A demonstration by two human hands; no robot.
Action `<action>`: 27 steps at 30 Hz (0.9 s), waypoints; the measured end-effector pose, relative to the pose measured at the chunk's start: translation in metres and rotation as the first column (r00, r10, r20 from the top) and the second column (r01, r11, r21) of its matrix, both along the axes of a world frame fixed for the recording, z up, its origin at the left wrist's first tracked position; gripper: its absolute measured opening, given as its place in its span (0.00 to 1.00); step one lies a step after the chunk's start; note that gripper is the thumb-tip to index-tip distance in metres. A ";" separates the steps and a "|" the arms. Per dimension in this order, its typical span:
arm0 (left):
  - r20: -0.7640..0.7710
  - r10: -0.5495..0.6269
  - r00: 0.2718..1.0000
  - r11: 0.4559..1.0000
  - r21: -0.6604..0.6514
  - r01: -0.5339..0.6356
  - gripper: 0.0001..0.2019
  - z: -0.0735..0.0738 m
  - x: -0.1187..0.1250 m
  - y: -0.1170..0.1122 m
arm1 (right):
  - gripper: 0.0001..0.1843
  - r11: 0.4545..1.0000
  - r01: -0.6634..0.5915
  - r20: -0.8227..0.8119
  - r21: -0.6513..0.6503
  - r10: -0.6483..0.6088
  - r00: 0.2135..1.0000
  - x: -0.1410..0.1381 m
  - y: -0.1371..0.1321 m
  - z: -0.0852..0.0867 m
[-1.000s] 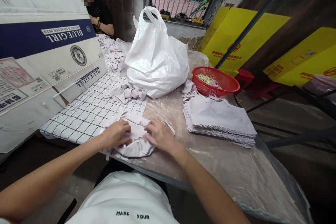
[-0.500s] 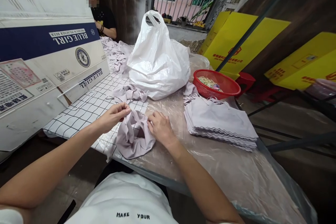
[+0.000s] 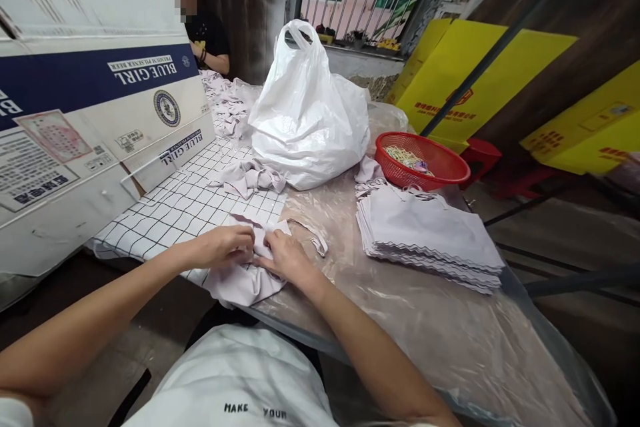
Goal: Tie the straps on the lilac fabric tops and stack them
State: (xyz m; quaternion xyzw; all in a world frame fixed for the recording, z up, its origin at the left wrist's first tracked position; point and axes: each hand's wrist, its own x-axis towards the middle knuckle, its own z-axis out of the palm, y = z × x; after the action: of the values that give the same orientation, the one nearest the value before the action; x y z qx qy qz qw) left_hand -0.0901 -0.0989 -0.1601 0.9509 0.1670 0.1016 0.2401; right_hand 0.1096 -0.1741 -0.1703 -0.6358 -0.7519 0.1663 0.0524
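A pale lilac garment (image 3: 243,288) with a thin strap (image 3: 321,243) lies bunched at the table's near edge. My left hand (image 3: 225,247) is closed, its fingers pinching the cloth; they are slightly blurred. Just to its right, my right hand (image 3: 289,259) grips the same garment between thumb and fingers. The strap loops out past the right hand onto the plastic sheet. Farther right sits a neat stack of flat lilac garments (image 3: 430,223) with wavy edges and thin straps. Beyond my hands lies another crumpled lilac garment (image 3: 250,178).
A large beer carton (image 3: 95,90) stands along the left side. A full white plastic bag (image 3: 310,120) occupies the table's middle, beside a red basket (image 3: 453,167) holding pale bands. At the far end, a person (image 3: 213,40) is near a lilac heap (image 3: 227,103). Yellow boxes (image 3: 490,67) stand behind.
Both hands have drawn closer together. The garment, earlier held as an open ring, is now bunched and turned, with its strap lying out to the right. The view has shifted slightly.
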 end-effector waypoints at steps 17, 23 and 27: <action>-0.352 0.080 0.933 0.997 0.033 -0.072 0.05 0.017 -0.024 0.016 | 0.11 0.952 0.260 -0.337 -0.160 -0.300 0.892 0.002 0.022 0.001; -0.245 0.007 0.970 0.968 -0.242 -0.068 0.16 0.049 -0.045 0.015 | 0.09 0.963 0.227 -0.378 -0.145 -0.266 0.887 0.013 0.026 0.019; -0.186 0.020 0.982 0.927 -0.365 -0.088 0.20 0.082 -0.062 0.021 | 0.06 0.933 0.359 -0.404 0.015 -0.322 0.856 0.048 0.033 0.052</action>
State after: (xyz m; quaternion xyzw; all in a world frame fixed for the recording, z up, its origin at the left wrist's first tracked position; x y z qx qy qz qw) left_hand -0.1522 -0.0777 -0.0783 0.8884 0.2304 -0.0110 0.3968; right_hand 0.1573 -0.1409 -0.1187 -0.7090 -0.6081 0.2451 0.2598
